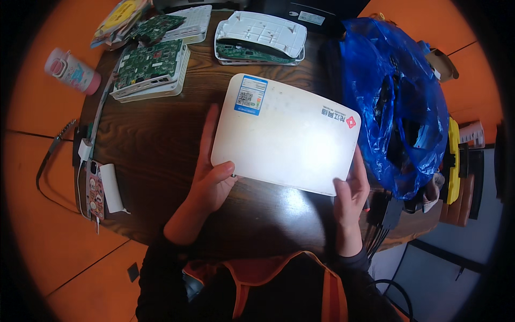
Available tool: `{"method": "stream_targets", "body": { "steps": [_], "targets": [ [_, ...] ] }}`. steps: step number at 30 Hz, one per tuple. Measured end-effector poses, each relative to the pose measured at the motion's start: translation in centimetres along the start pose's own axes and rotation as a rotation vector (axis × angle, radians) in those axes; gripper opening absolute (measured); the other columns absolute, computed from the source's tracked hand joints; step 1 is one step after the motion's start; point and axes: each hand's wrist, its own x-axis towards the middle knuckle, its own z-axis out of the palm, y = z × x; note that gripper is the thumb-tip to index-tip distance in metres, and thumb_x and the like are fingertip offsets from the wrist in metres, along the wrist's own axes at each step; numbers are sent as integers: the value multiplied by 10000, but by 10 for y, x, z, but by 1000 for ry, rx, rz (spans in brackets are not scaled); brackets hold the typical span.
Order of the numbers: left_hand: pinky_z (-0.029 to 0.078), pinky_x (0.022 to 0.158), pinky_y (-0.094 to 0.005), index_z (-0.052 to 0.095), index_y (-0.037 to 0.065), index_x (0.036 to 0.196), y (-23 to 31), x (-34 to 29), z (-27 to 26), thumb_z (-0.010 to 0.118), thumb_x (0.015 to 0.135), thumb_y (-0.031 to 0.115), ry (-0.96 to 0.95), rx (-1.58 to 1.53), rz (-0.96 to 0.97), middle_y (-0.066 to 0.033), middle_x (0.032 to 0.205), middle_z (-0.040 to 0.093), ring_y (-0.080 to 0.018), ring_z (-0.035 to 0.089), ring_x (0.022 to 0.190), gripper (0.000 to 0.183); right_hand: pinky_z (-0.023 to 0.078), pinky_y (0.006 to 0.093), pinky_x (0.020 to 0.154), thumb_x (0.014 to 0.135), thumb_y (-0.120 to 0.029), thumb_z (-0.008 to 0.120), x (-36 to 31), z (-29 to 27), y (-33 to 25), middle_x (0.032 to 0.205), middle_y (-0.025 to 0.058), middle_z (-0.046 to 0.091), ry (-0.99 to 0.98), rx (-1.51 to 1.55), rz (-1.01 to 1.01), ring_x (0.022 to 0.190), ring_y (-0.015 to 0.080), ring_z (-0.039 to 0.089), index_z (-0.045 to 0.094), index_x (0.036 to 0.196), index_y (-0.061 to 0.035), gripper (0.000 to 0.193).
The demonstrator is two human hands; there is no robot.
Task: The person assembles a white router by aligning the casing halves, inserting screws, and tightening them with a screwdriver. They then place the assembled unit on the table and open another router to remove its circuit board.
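Observation:
A flat white plastic device case [284, 139] with rounded corners is held up over the dark wooden table, tilted down to the right. It carries a blue-edged label with a square code and a small red logo. My left hand [213, 180] grips its lower left corner, thumb on the face and a finger stretched along the side. At the lower right corner my right hand [351, 190] holds it, thumb on the front edge. The fingers behind the case are hidden.
Behind lie opened white cases with green circuit boards [150, 63] and a white shell [261, 33]. A blue plastic bag [394, 96] bulges at the right. At the left are a bottle [72, 71], a phone [96, 190] and a white cylinder [111, 188] on the table [155, 139].

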Motion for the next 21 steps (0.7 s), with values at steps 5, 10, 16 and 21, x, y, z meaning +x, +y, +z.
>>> {"method": "stream_targets", "body": {
  "steps": [5, 10, 16, 21],
  "targets": [
    [252, 1045, -396, 152, 59, 1406, -1, 3, -10, 513, 772, 86, -91, 395, 109, -131, 1418, 207, -256, 246, 1305, 729, 370, 398, 975, 814, -103, 576, 4, -2, 5, 1286, 189, 453, 86, -36, -40, 1173, 267, 463, 278, 1372, -31, 637],
    [308, 1011, -352, 302, 40, 1354, -11, 1, -16, 481, 831, -2, -64, 576, 291, -120, 1311, 315, -229, 311, 1245, 555, 341, 398, 990, 811, -23, 573, -2, -10, 12, 1286, 155, 460, 157, 15, -158, 1180, 253, 452, 352, 1339, -55, 573],
    [363, 959, -330, 434, 36, 1279, -11, 0, -24, 505, 827, -20, -54, 773, 450, -107, 1262, 350, -185, 389, 1142, 461, 339, 408, 991, 773, 45, 595, -7, -19, 20, 1306, 118, 450, 198, -21, -261, 1182, 245, 443, 438, 1288, -79, 552],
    [381, 935, -317, 445, 27, 1265, -15, -2, -22, 475, 835, -53, -7, 619, 393, -120, 1302, 333, -182, 407, 1136, 438, 378, 382, 944, 732, 126, 607, -8, -21, 23, 1199, 110, 515, 215, -6, -333, 1117, 236, 484, 564, 1104, -94, 434]
  ]
}}
